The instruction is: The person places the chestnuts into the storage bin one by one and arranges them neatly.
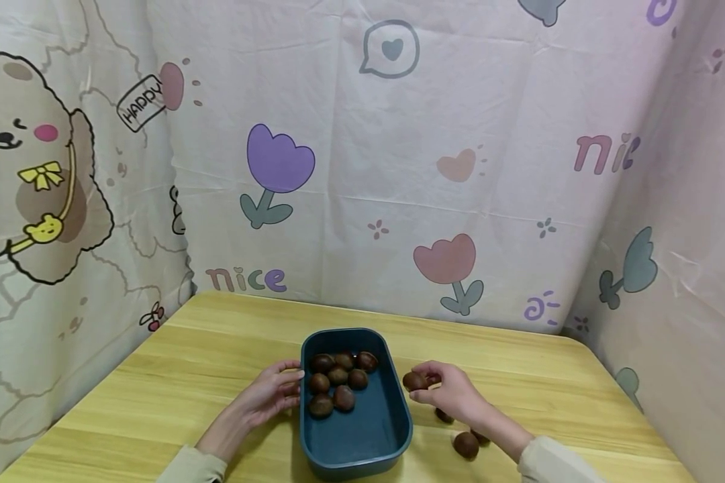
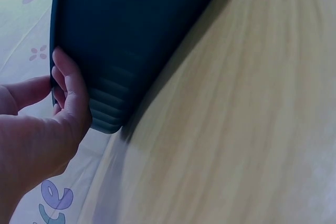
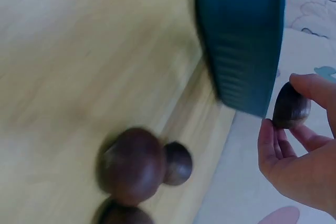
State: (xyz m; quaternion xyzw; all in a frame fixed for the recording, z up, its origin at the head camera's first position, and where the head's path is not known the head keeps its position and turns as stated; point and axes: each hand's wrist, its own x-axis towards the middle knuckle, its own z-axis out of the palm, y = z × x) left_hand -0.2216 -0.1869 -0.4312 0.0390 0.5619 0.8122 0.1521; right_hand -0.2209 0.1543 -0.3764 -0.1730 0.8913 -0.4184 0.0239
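A dark blue plastic bin point(image 1: 362, 436) stands on the table with several brown chestnuts point(image 1: 338, 376) inside, grouped toward its far end. My left hand point(image 1: 272, 396) is at the bin's left side, its curled fingers on the rim and outer wall; the left wrist view shows the fingertips point(image 2: 59, 56) at the rim edge. Just right of the bin, my right hand point(image 1: 450, 392) pinches one chestnut point(image 3: 291, 107) between thumb and fingers, held above the table. More loose chestnuts point(image 1: 466, 445) lie under and beside the right forearm, partly hidden by it.
The wooden table point(image 1: 217, 349) carries the bin and the loose chestnuts. A printed cloth point(image 1: 362, 168) with flowers and lettering hangs behind it and along both sides.
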